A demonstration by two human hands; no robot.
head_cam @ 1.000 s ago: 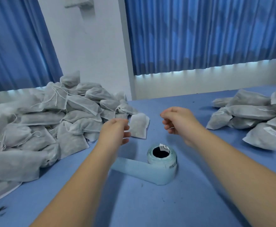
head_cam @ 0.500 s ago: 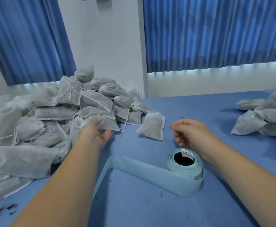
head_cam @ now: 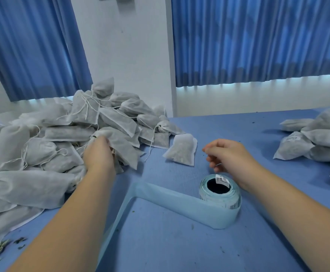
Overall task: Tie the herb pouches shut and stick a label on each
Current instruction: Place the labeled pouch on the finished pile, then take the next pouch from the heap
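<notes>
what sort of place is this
Probably a small packing workroom: a heap of drawstring herb pouches on a blue table, a label roll, and a second pile with a label showing.

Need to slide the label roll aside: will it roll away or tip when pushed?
The label roll stands on its flat end, core hole up, so it will probably slide rather than roll. Its loose liner tail likely drags floppily behind. It looks squat, so tipping seems unlikely.
</notes>
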